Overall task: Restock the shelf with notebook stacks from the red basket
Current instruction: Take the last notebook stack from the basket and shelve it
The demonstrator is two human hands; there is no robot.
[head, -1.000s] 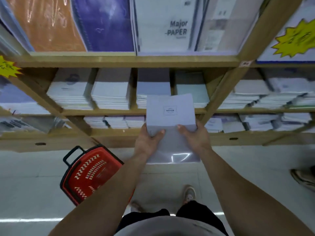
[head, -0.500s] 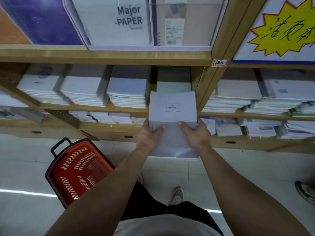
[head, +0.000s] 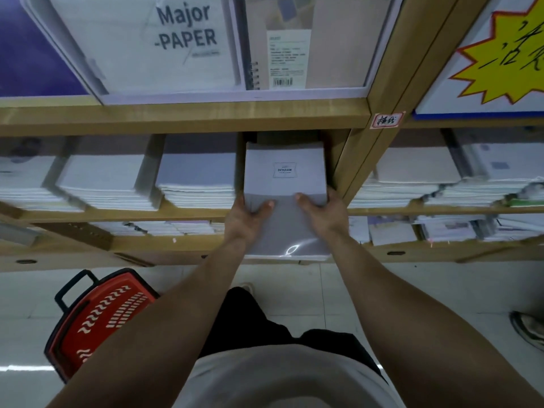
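Observation:
A stack of pale lilac notebooks (head: 285,172) with a small "ENTHUSIASM" label is half inside the rightmost slot of the middle wooden shelf (head: 182,117). My left hand (head: 245,217) grips its left edge, thumb on top. My right hand (head: 322,213) grips its right edge the same way. The near end of the stack, in glossy wrap, sticks out over the shelf front. The red basket (head: 97,319) with a black handle stands on the floor at lower left, partly hidden by my left forearm.
Other notebook stacks (head: 197,184) fill the slots to the left. A wooden upright (head: 379,136) borders the slot on the right, with more stacks (head: 418,178) beyond it. A yellow starburst sign (head: 506,57) hangs upper right. Someone's shoe (head: 528,328) is at the right edge.
Both hands have carried the notebook stack up and forward; its far end has gone into the rightmost shelf slot. The view has moved closer to the shelf and shifted right.

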